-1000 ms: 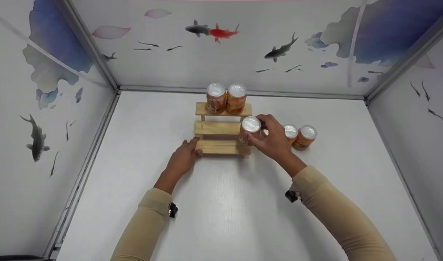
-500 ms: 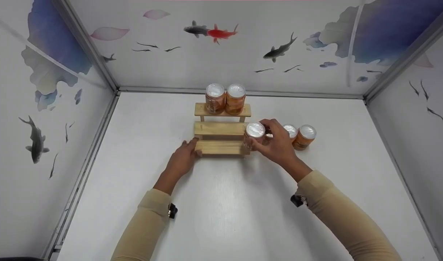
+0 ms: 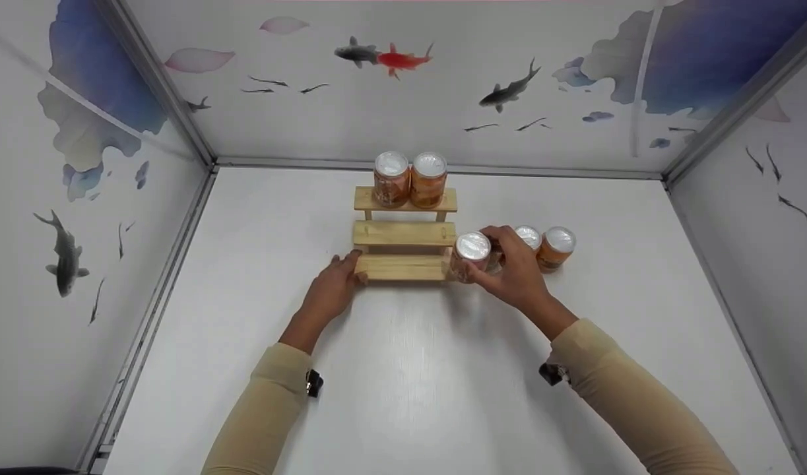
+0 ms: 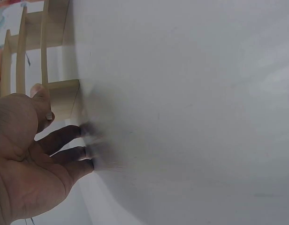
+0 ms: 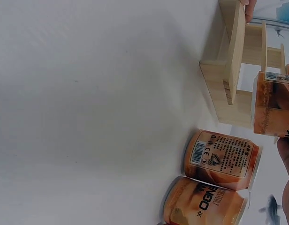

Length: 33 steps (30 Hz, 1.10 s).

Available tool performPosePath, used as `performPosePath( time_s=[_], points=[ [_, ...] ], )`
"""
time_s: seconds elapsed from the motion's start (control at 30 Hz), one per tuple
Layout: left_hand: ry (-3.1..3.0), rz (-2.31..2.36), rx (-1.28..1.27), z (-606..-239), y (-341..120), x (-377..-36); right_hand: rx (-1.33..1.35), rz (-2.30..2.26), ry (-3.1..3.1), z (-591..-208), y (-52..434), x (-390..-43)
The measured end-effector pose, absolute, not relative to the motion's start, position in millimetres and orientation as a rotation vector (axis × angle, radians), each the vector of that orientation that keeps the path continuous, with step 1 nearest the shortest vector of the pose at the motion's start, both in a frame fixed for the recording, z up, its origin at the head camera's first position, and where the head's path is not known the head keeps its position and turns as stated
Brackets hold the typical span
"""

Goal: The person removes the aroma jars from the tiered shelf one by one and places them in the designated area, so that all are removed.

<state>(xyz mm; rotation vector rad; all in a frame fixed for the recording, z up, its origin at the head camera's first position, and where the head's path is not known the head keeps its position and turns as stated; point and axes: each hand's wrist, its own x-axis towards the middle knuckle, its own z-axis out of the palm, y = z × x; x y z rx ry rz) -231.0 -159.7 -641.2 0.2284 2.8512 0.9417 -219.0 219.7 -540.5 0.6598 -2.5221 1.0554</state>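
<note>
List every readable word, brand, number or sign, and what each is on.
In the right wrist view:
"ENBO", maybe part of a longer word: bottom jar; its smaller print is too blurred.
"CE": middle jar, with a barcode and triangle sign; fine print too small.
Held jar: lettering cut off or too small.
In the head view:
Top-shelf jars: too small to read.

Orange jars [image 5: 276,104], pale-wood rack [image 3: 404,233]

Lids [image 3: 473,245] silvery white; black print [image 5: 206,199], striped barcode [image 5: 198,152]. Table [image 3: 403,382] white. Walls [image 3: 403,122] white, patterned with grey and red fish [image 3: 403,61], pink petals [image 3: 200,60], blue-violet washes [image 3: 106,59]. Sleeves [image 3: 258,409] tan.
</note>
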Motion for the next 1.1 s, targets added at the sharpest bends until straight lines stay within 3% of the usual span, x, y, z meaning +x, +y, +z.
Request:
performPosePath(
  time_s=[0.17,0.43,0.67,1.1],
  points=[
    [2.840,0.947,0.230,-650.9,-161.9,-235.7,0.657,1.061,-2.513,-545.1,225.9,-215.8],
    [2.819,0.958,0.205,-633.9,-158.6,-229.4,0.644,1.084,-2.523,-552.8,234.8,-211.9],
    [2.826,0.923,0.211,-652.5,-162.1,-238.4,0.601,1.062,-2.551,-563.4,245.0,-207.5],
    [2.858,0.901,0.222,-653.5,-162.0,-237.4,0.595,1.116,-2.568,-576.2,256.0,-204.3]
  ],
)
